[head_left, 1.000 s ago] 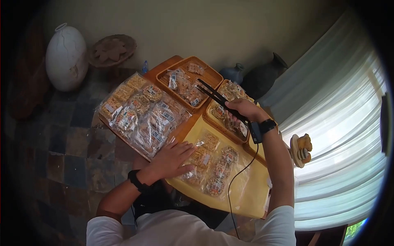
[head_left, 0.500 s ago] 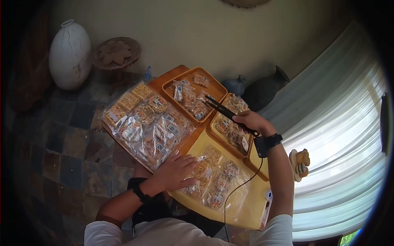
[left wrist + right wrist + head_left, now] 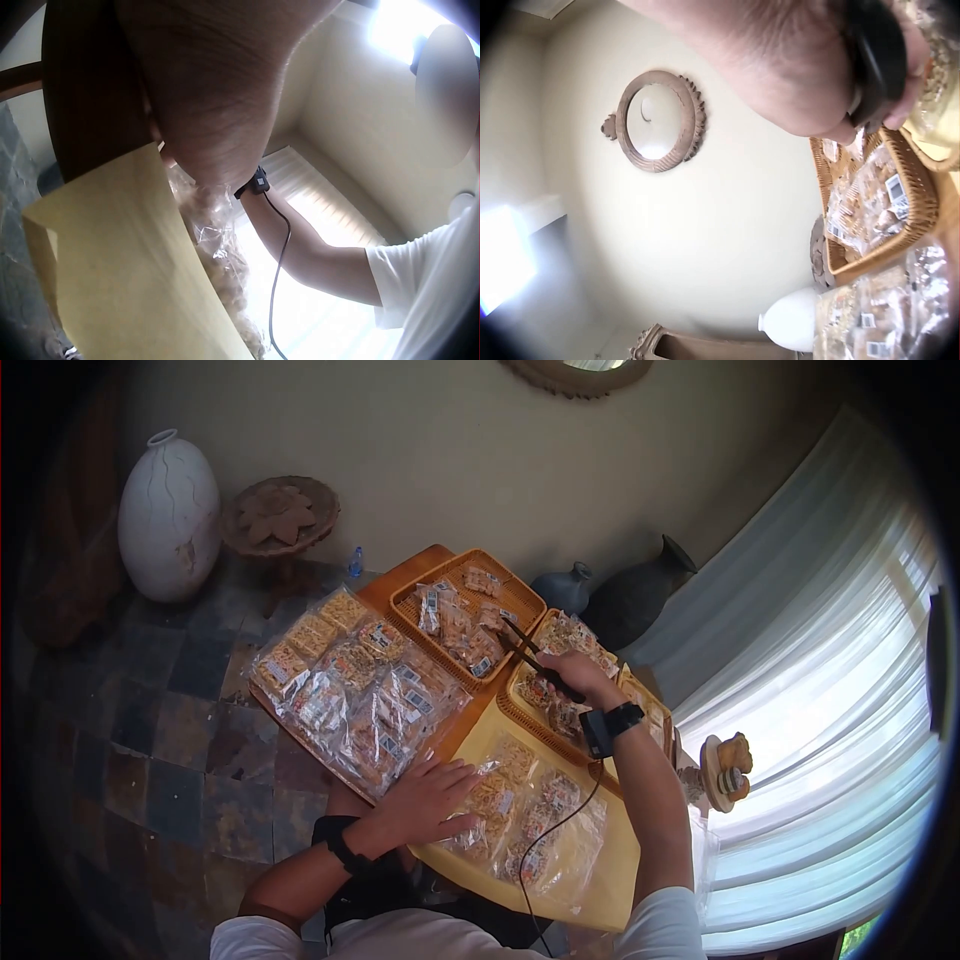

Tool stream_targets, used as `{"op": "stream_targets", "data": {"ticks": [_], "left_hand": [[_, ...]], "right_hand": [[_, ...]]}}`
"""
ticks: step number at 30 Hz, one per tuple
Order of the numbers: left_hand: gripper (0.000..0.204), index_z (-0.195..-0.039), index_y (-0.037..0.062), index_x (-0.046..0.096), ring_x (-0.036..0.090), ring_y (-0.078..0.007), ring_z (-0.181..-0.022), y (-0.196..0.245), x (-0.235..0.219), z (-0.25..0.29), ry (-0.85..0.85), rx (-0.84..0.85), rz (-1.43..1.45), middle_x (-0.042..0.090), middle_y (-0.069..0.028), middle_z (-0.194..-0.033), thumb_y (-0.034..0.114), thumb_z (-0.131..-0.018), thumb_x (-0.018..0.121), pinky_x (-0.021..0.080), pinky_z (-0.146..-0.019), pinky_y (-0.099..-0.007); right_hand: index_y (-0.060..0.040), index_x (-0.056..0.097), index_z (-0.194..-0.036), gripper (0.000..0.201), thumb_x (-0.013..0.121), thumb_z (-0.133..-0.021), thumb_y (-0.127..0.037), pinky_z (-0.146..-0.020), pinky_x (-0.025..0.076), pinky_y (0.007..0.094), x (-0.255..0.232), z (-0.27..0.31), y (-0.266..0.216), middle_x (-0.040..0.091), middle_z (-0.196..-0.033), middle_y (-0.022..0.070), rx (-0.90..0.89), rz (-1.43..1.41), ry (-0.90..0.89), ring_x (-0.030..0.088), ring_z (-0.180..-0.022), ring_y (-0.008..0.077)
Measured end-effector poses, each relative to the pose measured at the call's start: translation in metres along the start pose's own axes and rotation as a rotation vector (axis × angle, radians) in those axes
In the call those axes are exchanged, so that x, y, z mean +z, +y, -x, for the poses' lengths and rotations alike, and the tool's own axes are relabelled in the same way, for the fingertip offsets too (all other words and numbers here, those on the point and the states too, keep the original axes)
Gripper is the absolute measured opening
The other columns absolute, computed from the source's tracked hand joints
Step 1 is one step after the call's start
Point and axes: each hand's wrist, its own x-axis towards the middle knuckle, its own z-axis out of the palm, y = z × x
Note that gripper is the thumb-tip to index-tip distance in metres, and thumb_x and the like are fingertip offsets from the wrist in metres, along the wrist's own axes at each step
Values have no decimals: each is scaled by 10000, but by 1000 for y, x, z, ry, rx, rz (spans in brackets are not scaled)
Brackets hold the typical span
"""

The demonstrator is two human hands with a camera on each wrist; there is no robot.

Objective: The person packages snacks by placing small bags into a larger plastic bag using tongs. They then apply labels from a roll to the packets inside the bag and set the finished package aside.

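Observation:
My right hand [image 3: 578, 675] grips black tongs [image 3: 552, 677] over the wicker baskets. The tongs' tips reach the near right side of the far basket [image 3: 428, 648], close to the small clear-wrapped packets [image 3: 457, 625] lying in it. In the right wrist view the tongs' dark handle [image 3: 877, 60] crosses the fingers, and their tips are hidden. My left hand [image 3: 425, 807] lies with fingers extended at the table's near side, between a large clear bag of packets [image 3: 350, 675] and another clear bag of noodle-like blocks and mixed pieces [image 3: 510, 800].
A second wicker basket [image 3: 522, 722], full of packets, stands right of the far one. Yellow paper [image 3: 610, 840] covers the table's right part. A cable [image 3: 545, 835] hangs from the right wrist camera. Behind are a white vase [image 3: 170, 525], dark jars [image 3: 640, 595] and a white curtain [image 3: 810, 760].
My right hand has come left and nearer with the tongs, whose tips stay by the far basket's right side. The left hand keeps its place. The head view has shifted slightly.

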Motion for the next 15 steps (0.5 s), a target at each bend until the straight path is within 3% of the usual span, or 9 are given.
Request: {"op": "stream_targets", "data": {"ticks": [2, 11, 13, 15], "left_hand": [[787, -1577, 29, 539, 495, -331, -1519, -1, 2, 1, -5, 5, -11, 559, -184, -1608, 629, -1069, 555, 317, -1286, -500], [784, -1572, 21, 542, 498, -337, -1518, 1, -3, 0, -9, 17, 14, 559, -193, -1607, 627, -1074, 552, 326, -1281, -499], [782, -1568, 19, 547, 500, -340, -1517, 2, -3, 0, -7, 24, 5, 563, -195, -1603, 624, -1072, 559, 328, -1280, -501], [780, -1565, 16, 551, 502, -342, -1515, 1, -6, -1, -16, 34, -4, 566, -197, -1599, 620, -1071, 566, 330, -1279, -502]], "right_hand": [[-11, 729, -835, 482, 666, -1096, -411, -524, 477, 344, 18, -1, 6, 688, -681, 64, -45, -45, 74, 609, -515, 169], [8, 681, -899, 448, 669, -1103, -392, -505, 507, 347, 45, -58, 21, 681, -698, 85, -69, -386, 55, 622, -519, 188], [-39, 640, -976, 346, 647, -1117, -354, -455, 508, 322, 43, -66, 14, 668, -733, 47, 111, -504, 11, 616, -526, 157], [-38, 638, -977, 333, 659, -1112, -341, -464, 524, 317, 41, -81, 15, 676, -754, 50, 145, -541, 9, 622, -540, 156]]}}
